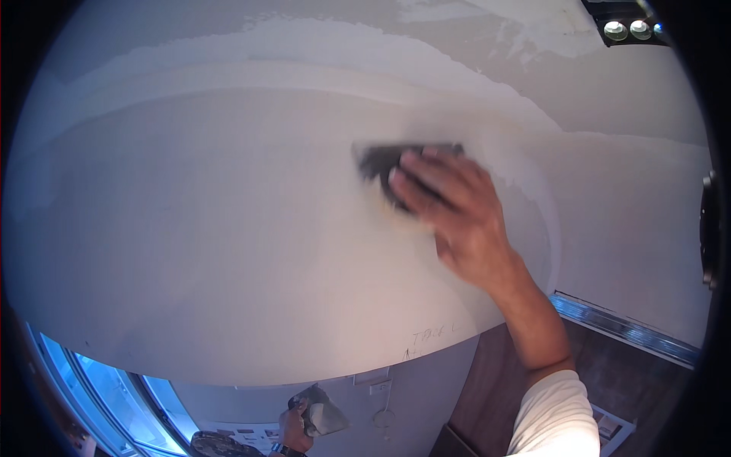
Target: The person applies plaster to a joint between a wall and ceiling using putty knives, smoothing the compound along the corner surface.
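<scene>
High over the pale board surface [228, 206], my right hand [468, 206] is closed on a dark, wide-edged scraper [377, 156]. Motion blurs both, and the tool's wide edge lies at or very near the surface. Pale filler [320, 46] forms a broad curved band beyond the hand. Low in the picture, my left hand [295, 429], with a dark band at the wrist, is closed round a broad putty knife [316, 396]. A lump of pale filler [326, 419] sits on its blade. The fingers of that hand are partly hidden.
A dark fixture with round lamps [628, 30] is at the upper right. A metal rail [624, 327] borders a brown panel [502, 381] on the right. Blue-lit windows [114, 388] stand at lower left; a cord [387, 411] hangs on the wall below.
</scene>
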